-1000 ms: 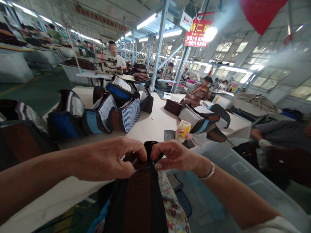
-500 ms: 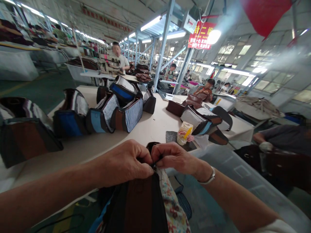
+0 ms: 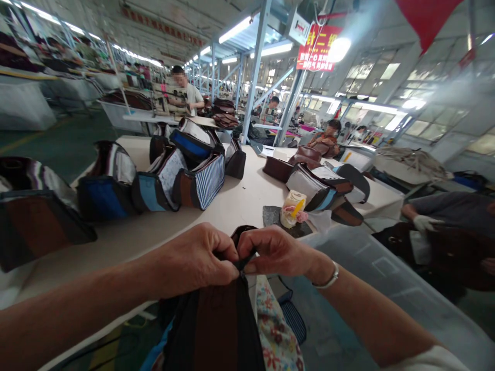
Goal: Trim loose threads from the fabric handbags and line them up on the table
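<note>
A black bag with a brown centre stripe stands below my hands, close to me. Its floral lining shows along the right side. My left hand is closed in a pinch on the bag's top edge, thumb against forefinger. Right beside it, my right hand pinches a short black strip at that same edge, with a silver bangle on the wrist. The fingertips of both hands nearly meet, and they hide much of the spot they grip.
On the white table ahead stand several bags, among them a blue-striped one. A glue pot with a yellow handle sits on a dark mat. To the right are a translucent bin and a gloved co-worker's hand.
My right hand has raised its fingers slightly from the edge, and more of the black strip shows between them. My left hand keeps its pinch. The view has shifted slightly.
</note>
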Tool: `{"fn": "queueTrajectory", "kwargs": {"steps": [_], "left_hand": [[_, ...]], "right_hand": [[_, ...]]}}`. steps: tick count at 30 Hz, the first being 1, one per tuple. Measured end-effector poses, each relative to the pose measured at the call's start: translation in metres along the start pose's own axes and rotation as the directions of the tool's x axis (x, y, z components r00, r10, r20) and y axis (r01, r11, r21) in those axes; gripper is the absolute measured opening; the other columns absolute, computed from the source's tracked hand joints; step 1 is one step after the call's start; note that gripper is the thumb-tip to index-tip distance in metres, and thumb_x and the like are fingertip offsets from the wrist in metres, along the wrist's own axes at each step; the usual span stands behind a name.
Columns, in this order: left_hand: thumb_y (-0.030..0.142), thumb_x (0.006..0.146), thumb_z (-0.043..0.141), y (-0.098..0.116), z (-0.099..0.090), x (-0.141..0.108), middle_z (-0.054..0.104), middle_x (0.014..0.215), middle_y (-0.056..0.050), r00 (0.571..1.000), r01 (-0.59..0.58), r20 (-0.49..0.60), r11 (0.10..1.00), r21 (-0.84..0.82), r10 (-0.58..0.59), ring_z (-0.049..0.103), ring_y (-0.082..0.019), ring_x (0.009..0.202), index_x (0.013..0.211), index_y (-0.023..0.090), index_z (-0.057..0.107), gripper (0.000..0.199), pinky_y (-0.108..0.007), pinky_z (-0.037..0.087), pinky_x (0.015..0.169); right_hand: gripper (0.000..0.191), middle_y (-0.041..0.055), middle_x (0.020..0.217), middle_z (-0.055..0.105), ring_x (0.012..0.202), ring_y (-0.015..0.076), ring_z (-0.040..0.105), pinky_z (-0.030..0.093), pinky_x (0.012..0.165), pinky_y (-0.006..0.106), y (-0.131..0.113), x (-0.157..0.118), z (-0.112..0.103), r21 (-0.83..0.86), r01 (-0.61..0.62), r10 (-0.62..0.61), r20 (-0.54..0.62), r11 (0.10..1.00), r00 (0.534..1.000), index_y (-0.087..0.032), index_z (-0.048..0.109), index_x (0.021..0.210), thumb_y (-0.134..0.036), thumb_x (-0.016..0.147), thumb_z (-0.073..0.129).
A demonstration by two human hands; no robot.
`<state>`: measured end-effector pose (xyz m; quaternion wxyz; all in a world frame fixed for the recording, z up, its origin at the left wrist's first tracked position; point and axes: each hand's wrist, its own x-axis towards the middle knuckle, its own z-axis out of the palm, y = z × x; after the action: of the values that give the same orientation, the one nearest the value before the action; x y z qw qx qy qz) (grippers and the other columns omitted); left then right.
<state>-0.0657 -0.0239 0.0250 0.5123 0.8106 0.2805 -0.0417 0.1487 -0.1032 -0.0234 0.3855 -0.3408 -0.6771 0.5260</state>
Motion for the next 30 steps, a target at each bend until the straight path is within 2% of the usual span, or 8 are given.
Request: {"fn": "queueTrajectory", "kwargs": {"steps": [6, 10, 16, 19, 23, 27, 30], "left_hand": [[0.033, 0.073, 0.063, 0.001, 0.0, 0.0, 0.043, 0.059, 0.006, 1.0, 0.003, -0.017, 1.0, -0.017, -0.004, 0.032, -0.011, 0.056, 0.074, 0.015, 0.069, 0.019, -0.027, 0.02, 0.05], [0.034, 0.072, 0.063, -0.001, 0.001, -0.001, 0.041, 0.058, 0.006, 1.0, -0.012, 0.001, 0.999, -0.04, 0.012, 0.031, -0.01, 0.055, 0.072, 0.015, 0.067, 0.019, -0.027, 0.019, 0.05], [0.046, 0.075, 0.064, -0.003, 0.004, 0.001, 0.036, 0.055, 0.006, 1.0, -0.014, -0.017, 0.997, -0.075, 0.013, 0.027, -0.01, 0.051, 0.07, 0.016, 0.064, 0.031, -0.026, 0.018, 0.047], [0.039, 0.073, 0.063, 0.002, 0.005, 0.002, 0.037, 0.054, 0.006, 0.999, 0.024, -0.04, 1.0, -0.021, -0.024, 0.029, -0.01, 0.05, 0.067, 0.016, 0.063, 0.024, -0.025, 0.017, 0.046], [0.033, 0.069, 0.058, 0.007, 0.005, 0.003, 0.038, 0.055, 0.005, 0.999, -0.001, -0.036, 1.0, -0.004, 0.001, 0.029, -0.009, 0.051, 0.064, 0.016, 0.062, 0.018, -0.025, 0.019, 0.046], [0.035, 0.068, 0.059, 0.006, 0.005, 0.005, 0.041, 0.055, 0.005, 1.0, 0.003, -0.03, 0.999, -0.033, -0.004, 0.031, -0.01, 0.051, 0.066, 0.016, 0.063, 0.02, -0.024, 0.02, 0.046], [0.042, 0.073, 0.061, 0.007, 0.004, 0.005, 0.037, 0.054, 0.006, 1.0, -0.009, -0.003, 0.997, -0.073, 0.008, 0.028, -0.01, 0.051, 0.066, 0.016, 0.063, 0.027, -0.026, 0.019, 0.047]], "right_hand": [[0.028, 0.0034, 0.087, 0.06, 0.08, 0.0118, 0.05, 0.041, 0.072, 0.025, -0.001, 0.001, 0.004, 0.076, -0.05, 0.051, -0.009, 0.996, 0.999, -0.01, 0.064, 0.089, -0.033, 0.085, 0.08], [0.033, 0.0017, 0.084, 0.058, 0.073, 0.0096, 0.047, 0.04, 0.067, 0.022, -0.003, 0.001, 0.006, 0.148, -0.059, 0.062, -0.013, 0.987, 0.998, -0.011, 0.064, 0.087, -0.04, 0.088, 0.078], [0.039, 0.0006, 0.08, 0.055, 0.073, 0.0096, 0.044, 0.038, 0.066, 0.023, -0.002, 0.002, 0.008, 0.083, -0.019, 0.022, -0.027, 0.996, 0.999, -0.011, 0.063, 0.087, -0.048, 0.091, 0.074], [0.039, 0.0003, 0.079, 0.054, 0.071, 0.0095, 0.043, 0.036, 0.064, 0.023, -0.001, 0.001, 0.007, 0.064, -0.017, 0.018, -0.027, 0.998, 0.999, -0.011, 0.063, 0.087, -0.048, 0.092, 0.073], [0.042, -0.002, 0.075, 0.049, 0.066, 0.0077, 0.037, 0.031, 0.06, 0.023, -0.002, -0.002, 0.005, 0.063, -0.075, 0.078, -0.041, 0.995, 0.996, -0.01, 0.063, 0.088, -0.051, 0.094, 0.07], [0.038, -0.0002, 0.08, 0.055, 0.07, 0.0089, 0.042, 0.034, 0.062, 0.023, 0.0, -0.006, 0.002, 0.094, -0.08, 0.081, -0.008, 0.992, 0.997, -0.01, 0.063, 0.094, -0.047, 0.092, 0.073], [0.037, 0.0008, 0.084, 0.057, 0.072, 0.009, 0.045, 0.036, 0.064, 0.022, 0.0, -0.005, 0.002, 0.109, -0.047, 0.047, 0.005, 0.993, 0.999, -0.011, 0.063, 0.093, -0.045, 0.09, 0.076]]}}
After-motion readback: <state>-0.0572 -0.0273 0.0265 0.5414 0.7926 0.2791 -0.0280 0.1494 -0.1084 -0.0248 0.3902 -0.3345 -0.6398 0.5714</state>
